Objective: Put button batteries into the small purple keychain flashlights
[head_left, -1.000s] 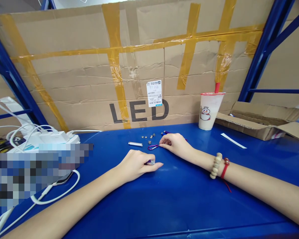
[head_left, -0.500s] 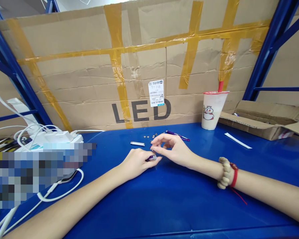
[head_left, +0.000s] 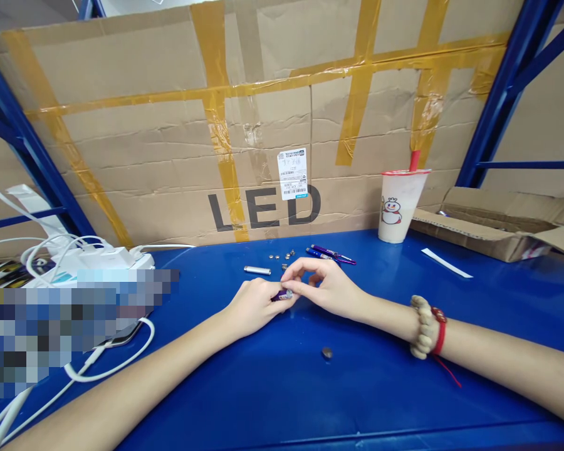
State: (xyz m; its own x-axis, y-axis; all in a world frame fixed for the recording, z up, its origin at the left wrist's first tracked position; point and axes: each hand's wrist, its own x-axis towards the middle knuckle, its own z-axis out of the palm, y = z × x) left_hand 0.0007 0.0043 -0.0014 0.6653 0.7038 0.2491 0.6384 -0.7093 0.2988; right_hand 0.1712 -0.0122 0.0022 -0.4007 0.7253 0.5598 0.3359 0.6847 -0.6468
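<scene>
My left hand [head_left: 255, 305] is closed round a small purple tube [head_left: 282, 295] whose shiny end shows between thumb and finger. Against the tube and the left fingertips, my right hand [head_left: 326, 285] pinches thumb and forefinger together; whatever lies between them is hidden. A silver cylinder [head_left: 257, 270] lies beyond the left hand. Several small button cells [head_left: 277, 257] are scattered behind the hands. Past the right hand lie slim purple and blue pen-like tubes [head_left: 331, 253], partly covered by it. A small round metal disc [head_left: 326, 353], like a button cell, sits nearer me on the blue table [head_left: 272, 394].
A milky drink cup [head_left: 403, 207] with a red straw stands at the back right, near an open cardboard box [head_left: 493, 238] and a white strip [head_left: 446, 262]. White chargers and cables [head_left: 106, 260] crowd the left. A large cardboard sheet [head_left: 169, 163] closes off the back.
The small round disc now shows on the table in front of my hands. My right fingers have come down onto the tube's side and touch the left hand. The view has shifted slightly.
</scene>
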